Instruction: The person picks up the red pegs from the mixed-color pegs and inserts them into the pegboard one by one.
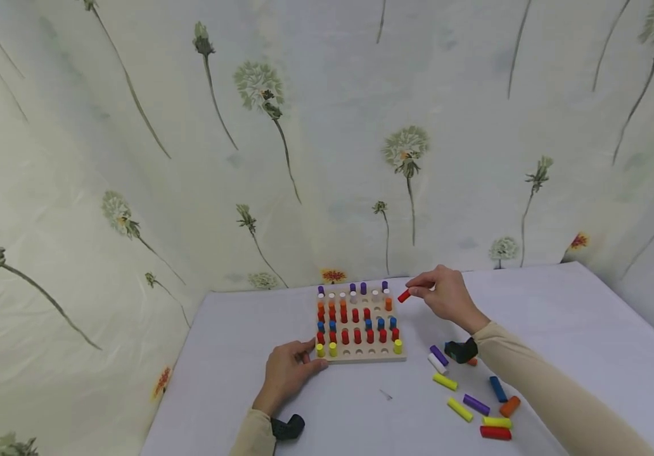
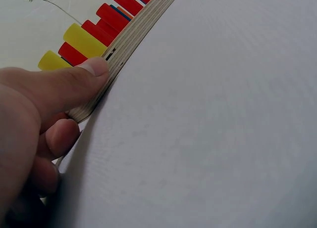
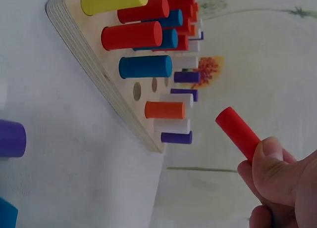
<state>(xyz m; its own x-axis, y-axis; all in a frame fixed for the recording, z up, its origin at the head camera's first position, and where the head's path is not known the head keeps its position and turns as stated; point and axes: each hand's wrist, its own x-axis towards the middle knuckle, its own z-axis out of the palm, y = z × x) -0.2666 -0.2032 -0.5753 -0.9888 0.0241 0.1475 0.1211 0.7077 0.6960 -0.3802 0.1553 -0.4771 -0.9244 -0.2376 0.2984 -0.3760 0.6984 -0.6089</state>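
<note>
A wooden pegboard [image 1: 361,358] stands on the white table, with rows of yellow, red, blue, orange, white and purple pegs upright in its holes. My left hand [image 1: 289,370] grips its near left corner, the thumb [image 2: 94,67] lying along the front edge and the other fingers curled at the side. Off the board's far right corner, my right hand [image 1: 445,294] pinches a red peg [image 3: 238,131] between thumb and fingers. The peg is held tilted in the air, its free end toward the board. Several holes [image 3: 137,91] on the board's right side have no peg.
Loose pegs lie right of the board, among them a purple peg [image 1: 476,404], a blue peg [image 1: 498,389], an orange peg [image 1: 510,406] and a red peg [image 1: 495,432]. A dandelion-print curtain [image 1: 327,158] hangs behind the table. Dark straps [image 1: 461,350] circle both wrists.
</note>
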